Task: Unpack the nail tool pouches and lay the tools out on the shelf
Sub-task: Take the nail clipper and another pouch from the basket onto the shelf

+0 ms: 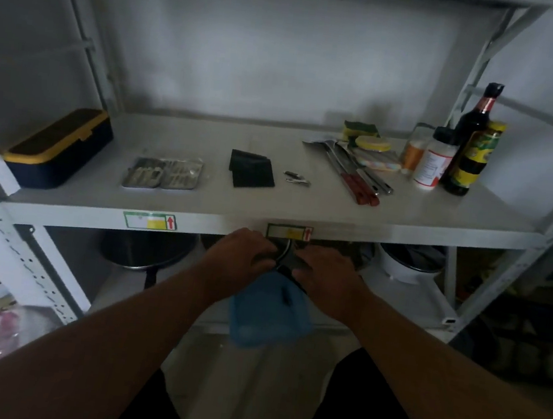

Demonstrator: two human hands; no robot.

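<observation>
My fingers are curled on a small dark tool w/ a curved metal part, held between both hands just below the front edge of the shelf. Left hand grips it from the left, right hand from the right, knuckles up; can't tell exactly what the tool is, too dim. A blue pouch hangs under my hands, a dark slit on its face, top end tucked between my palms. Up on the shelf, straight ahead of my hands: two black pouches lying flat, overlapping, and just right of them a few small metal nail tools, apart from the pouches. Left of the pouches, an open manicure set in a clear wrap, tools in rows. Far left, a dark box w/ yellow lid. Right side: long utensils w/ red handles laid diagonally, a green-yellow sponge behind, a white bottle, a dark sauce bottle and a yellow-labelled bottle crowded at the far right corner. On the level below, a dark pot at left, a white pot at right.
</observation>
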